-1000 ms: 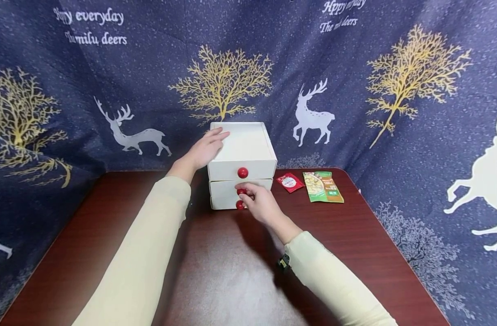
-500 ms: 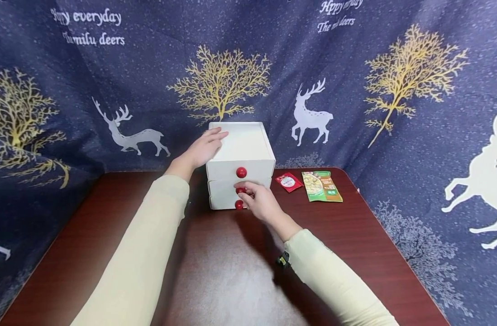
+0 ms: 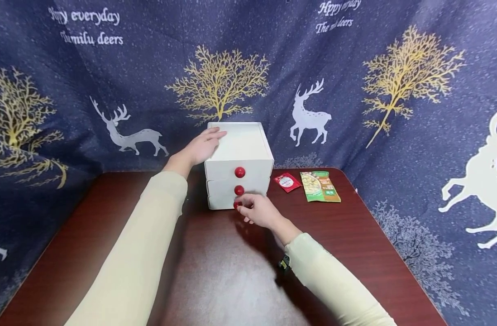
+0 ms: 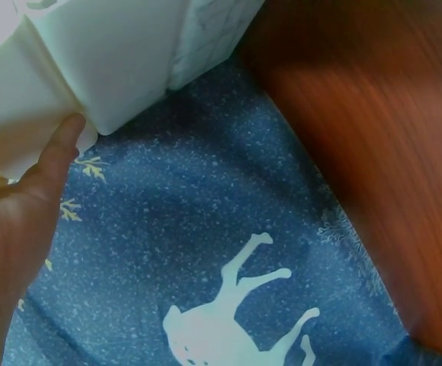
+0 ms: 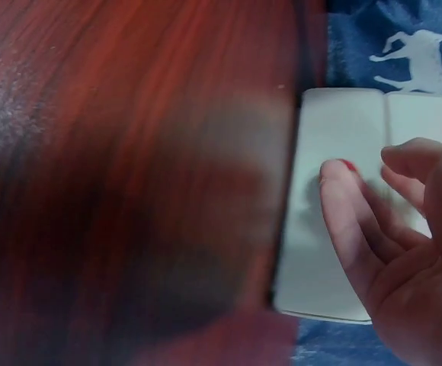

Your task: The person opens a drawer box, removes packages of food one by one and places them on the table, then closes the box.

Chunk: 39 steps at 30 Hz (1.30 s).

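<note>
A white drawer box with three stacked drawers stands at the table's back, all of them flush. Each front carries a round red knob: a top knob, a middle knob and a bottom knob. My left hand rests on the box's upper left edge, fingers extended over the top. At the bottom knob is my right hand, thumb and forefinger spread apart around it. In the right wrist view a fingertip covers most of that knob, and a gap shows between the digits.
Right of the box lie a small red packet and a larger green and brown food pouch. A dark blue cloth with deer and trees hangs behind the reddish-brown table.
My right hand has left the middle knob and moved down to the bottom one, uncovering the middle knob. My left hand stays on the box.
</note>
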Motion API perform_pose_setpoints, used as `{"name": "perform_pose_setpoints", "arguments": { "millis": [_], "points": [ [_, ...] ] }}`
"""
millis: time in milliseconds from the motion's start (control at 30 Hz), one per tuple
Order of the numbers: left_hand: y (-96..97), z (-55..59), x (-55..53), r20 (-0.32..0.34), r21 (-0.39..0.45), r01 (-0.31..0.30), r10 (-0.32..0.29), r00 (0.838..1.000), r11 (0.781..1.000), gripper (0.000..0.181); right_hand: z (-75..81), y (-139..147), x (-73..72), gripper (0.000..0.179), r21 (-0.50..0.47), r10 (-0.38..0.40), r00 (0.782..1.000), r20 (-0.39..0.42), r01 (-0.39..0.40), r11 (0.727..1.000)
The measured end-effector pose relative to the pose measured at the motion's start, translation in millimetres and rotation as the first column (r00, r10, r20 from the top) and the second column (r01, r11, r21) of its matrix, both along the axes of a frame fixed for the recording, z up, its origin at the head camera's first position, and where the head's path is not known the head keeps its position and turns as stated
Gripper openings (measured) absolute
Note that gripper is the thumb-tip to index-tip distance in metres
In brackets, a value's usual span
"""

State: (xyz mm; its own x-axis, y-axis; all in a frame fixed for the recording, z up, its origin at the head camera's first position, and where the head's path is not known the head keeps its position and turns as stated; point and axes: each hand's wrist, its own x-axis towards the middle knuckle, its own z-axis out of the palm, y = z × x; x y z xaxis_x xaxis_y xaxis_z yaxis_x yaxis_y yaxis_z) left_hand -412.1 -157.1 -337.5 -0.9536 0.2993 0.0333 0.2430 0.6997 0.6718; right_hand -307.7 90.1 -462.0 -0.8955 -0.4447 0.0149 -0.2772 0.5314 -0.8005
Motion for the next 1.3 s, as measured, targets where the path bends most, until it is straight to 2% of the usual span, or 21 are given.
{"name": "perform_pose_setpoints", "arguments": {
  "millis": [100, 300, 400, 567, 700, 933, 1133, 1300],
  "points": [
    [0.3, -1.9, -0.5, 0.006, -0.003, 0.000, 0.000, 1.000, 1.000, 0.058, -10.8, -1, -3.1, 0.035, -0.021, -0.019, 0.999, 0.036, 0.020, 1.000],
    [0.2, -2.3, -1.5, 0.012, 0.003, -0.001, 0.001, 1.000, 1.000, 0.058, -26.3, -4, -13.9, 0.034, -0.151, -0.040, 0.987, 0.155, 0.064, 0.986],
    [-0.9, -2.2, -2.3, 0.007, -0.002, -0.004, 0.004, 1.000, 1.000, 0.058, -30.3, -8, -17.4, 0.035, -0.204, -0.038, 0.982, 0.184, 0.076, 0.976],
    [-3.2, -4.3, -4.0, -0.003, -0.011, -0.010, 0.010, 1.000, 1.000, 0.058, -34.9, -14, -18.9, 0.031, -0.225, -0.062, 0.984, 0.167, 0.099, 0.969],
    [-3.7, -6.3, -3.7, 0.008, -0.006, -0.017, 0.017, 1.000, 1.000, 0.058, -37.1, -15, -18.6, 0.026, -0.196, -0.092, 0.987, 0.134, 0.117, 0.974],
    [-1.7, -5.1, -1.4, 0.014, -0.004, -0.015, 0.015, 1.000, 1.000, 0.058, -35.0, -13, -18.0, 0.025, -0.161, -0.100, 0.990, 0.104, 0.116, 0.980],
    [0.0, -1.7, -0.3, 0.007, -0.010, -0.017, 0.017, 1.000, 1.000, 0.058, -31.6, -11, -17.0, 0.025, -0.159, -0.105, 0.990, 0.098, 0.120, 0.980],
    [0.6, 0.6, -0.4, 0.011, -0.011, -0.020, 0.020, 1.000, 1.000, 0.058, -28.7, -11, -16.1, 0.026, -0.172, -0.106, 0.987, 0.124, 0.127, 0.977]
  ]
}}
